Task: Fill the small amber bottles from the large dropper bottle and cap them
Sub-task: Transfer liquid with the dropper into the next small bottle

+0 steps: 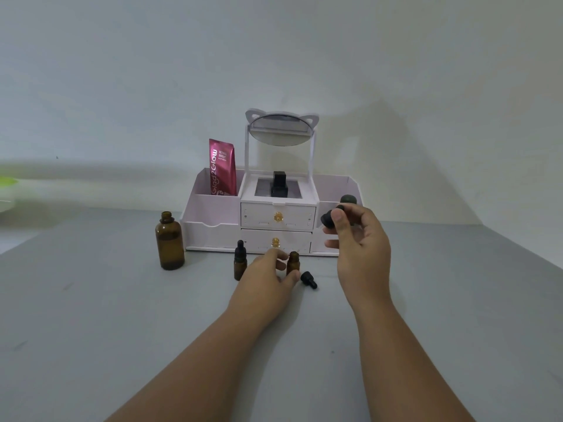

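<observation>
The large amber bottle [169,242] stands uncapped on the grey table at the left. My right hand [356,239] is raised in front of the organizer and holds the large black dropper cap [338,211] between thumb and fingers. My left hand [268,275] rests on the table and grips an open small amber bottle [293,262]. A second small amber bottle [240,262] with its black dropper cap on stands just left of that hand. A small black dropper cap [309,279] lies on the table to the right of the open bottle.
A white drawer organizer [213,233] with a cat-ear mirror [281,129] stands at the back against the wall. It holds a pink sachet [221,167] and a black object [279,184]. A green and white thing [6,193] shows at the left edge.
</observation>
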